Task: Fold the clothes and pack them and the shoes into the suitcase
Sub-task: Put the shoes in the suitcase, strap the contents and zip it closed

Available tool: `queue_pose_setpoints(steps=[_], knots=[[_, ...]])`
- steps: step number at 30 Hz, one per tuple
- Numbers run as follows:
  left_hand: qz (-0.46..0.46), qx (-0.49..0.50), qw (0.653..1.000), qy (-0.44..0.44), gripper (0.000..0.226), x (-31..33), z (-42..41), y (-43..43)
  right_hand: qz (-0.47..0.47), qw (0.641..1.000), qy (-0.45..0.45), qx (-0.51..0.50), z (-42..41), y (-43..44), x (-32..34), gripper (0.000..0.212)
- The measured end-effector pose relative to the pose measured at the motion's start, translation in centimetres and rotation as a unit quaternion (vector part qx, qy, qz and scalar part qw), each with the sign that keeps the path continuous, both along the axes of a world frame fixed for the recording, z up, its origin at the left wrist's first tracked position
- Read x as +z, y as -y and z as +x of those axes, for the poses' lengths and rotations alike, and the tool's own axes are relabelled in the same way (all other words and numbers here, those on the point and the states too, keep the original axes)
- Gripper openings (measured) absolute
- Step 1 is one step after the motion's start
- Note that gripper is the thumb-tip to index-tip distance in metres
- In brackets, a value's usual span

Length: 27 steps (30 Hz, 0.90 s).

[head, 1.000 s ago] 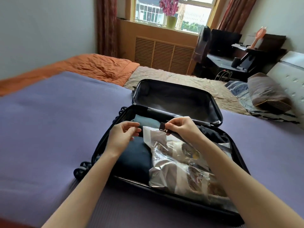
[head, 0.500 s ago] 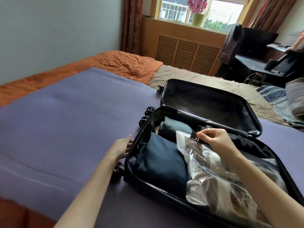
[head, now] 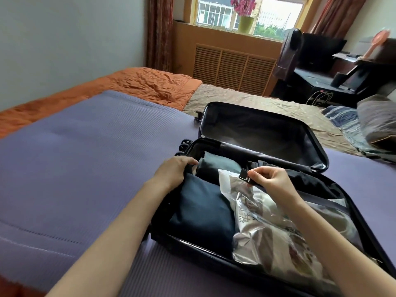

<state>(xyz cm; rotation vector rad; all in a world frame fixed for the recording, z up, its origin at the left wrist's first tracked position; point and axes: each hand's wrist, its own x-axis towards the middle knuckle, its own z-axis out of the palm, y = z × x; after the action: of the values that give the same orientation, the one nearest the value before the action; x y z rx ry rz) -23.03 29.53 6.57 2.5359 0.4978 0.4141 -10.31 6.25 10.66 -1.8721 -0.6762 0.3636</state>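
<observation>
Open suitcase [head: 257, 129] centre-right of frame on purple bedcover [head: 85, 168]. 2 folded dark garments [head: 201, 209] in its left part. Clear plastic bag [head: 267, 232] lower right, contents blurred. Right hand [head: 272, 181] pinches black strap buckle [head: 244, 175] between thumb and forefinger, mid-frame. Left hand [head: 173, 170] fingers curl over suitcase's left rim, tips hidden, can't tell grip.

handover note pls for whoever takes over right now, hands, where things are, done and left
Left hand: fingers tucked in at the suitcase left wall beside the navy folded clothes; grip hidden.
Right hand: pinches the strap buckle.
Done: folded clothes and the clear bag, apparently with the shoes, lie in the near half.
Left: probably clip the strap, shut the lid.
</observation>
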Motion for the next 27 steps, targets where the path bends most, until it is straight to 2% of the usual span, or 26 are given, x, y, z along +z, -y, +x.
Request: queue_pose_setpoints(steps=[3,5,7,8,12,14,16,18,20,22,24,26,27], knots=[[0.167,-0.044,0.973,-0.151,0.049,0.5,2.3,-0.6,-0.004,1.0,0.001,0.009,0.1,0.3,-0.1,0.013],[0.181,-0.053,0.962,-0.196,0.043,0.5,3.3,-1.3,-0.003,1.0,0.002,0.012,0.1,0.5,-0.1,0.013],[0.147,-0.063,0.963,-0.216,0.036,0.2,4.0,-2.4,0.003,1.0,-0.001,0.014,0.2,0.6,-0.1,0.013],[0.159,-0.068,0.959,-0.226,0.036,0.0,4.2,-2.7,0.007,1.0,-0.006,0.014,0.2,0.6,-0.1,0.012],[0.262,-0.062,0.935,-0.231,0.034,0.0,4.7,-2.2,0.019,1.0,-0.017,0.016,0.3,0.8,-0.2,0.012],[0.297,-0.086,0.929,-0.201,0.028,0.2,5.1,-2.3,0.02,0.999,-0.02,0.019,0.3,0.9,-0.3,0.011],[0.279,-0.107,0.939,-0.171,0.02,0.5,5.4,-3.1,0.017,0.999,-0.021,0.021,0.5,1.0,-0.3,0.01],[0.168,-0.101,0.972,-0.13,0.011,0.7,5.3,-3.8,0.023,0.999,-0.034,0.02,0.6,1.1,-0.3,0.01],[0.033,-0.095,0.99,-0.101,0.008,0.8,4.9,-3.8,0.033,0.998,-0.044,0.018,0.5,1.2,-0.1,0.011],[-0.049,-0.084,0.989,-0.113,0.012,0.9,4.7,-3.4,0.035,0.998,-0.045,0.019,0.5,1.2,0.0,0.012],[-0.076,-0.077,0.988,-0.105,0.02,0.9,4.7,-3.0,0.042,0.998,-0.05,0.021,0.4,1.3,0.1,0.013],[-0.124,-0.062,0.989,-0.051,0.024,1.2,4.9,-2.5,0.05,0.997,-0.054,0.021,0.3,1.4,0.1,0.013],[-0.177,-0.048,0.983,-0.01,0.025,1.2,4.9,-2.4,0.053,0.997,-0.056,0.021,0.3,1.5,0.2,0.013]])
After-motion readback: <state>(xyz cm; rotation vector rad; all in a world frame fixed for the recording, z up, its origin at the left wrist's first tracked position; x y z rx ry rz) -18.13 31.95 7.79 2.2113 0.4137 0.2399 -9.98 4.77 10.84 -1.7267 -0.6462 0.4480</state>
